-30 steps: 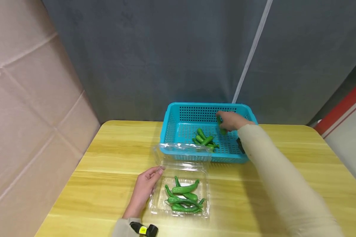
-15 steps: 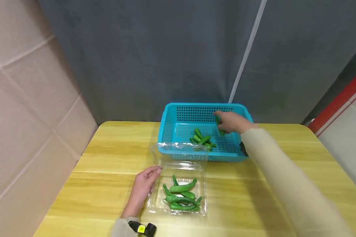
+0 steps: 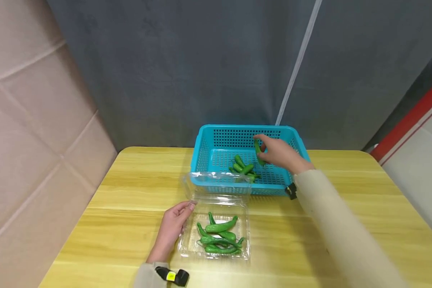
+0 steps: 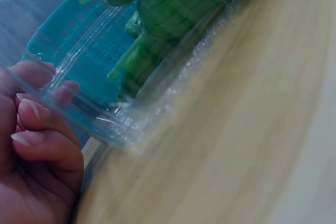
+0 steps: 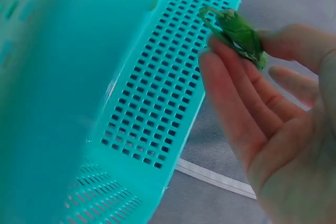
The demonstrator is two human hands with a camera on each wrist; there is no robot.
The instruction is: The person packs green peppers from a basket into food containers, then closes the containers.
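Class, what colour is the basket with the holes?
The basket is turquoise blue, seen best in the head view.

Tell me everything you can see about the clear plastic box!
The clear plastic box looks thin and shiny, with a squarish tray part and a see-through lid joined along the far side. It sits open on the wooden table, its lid swung back toward the blue basket; I can't tell whether they touch. Several green peppers lie inside the tray part. The person's left hand holds its left edge near the lid.
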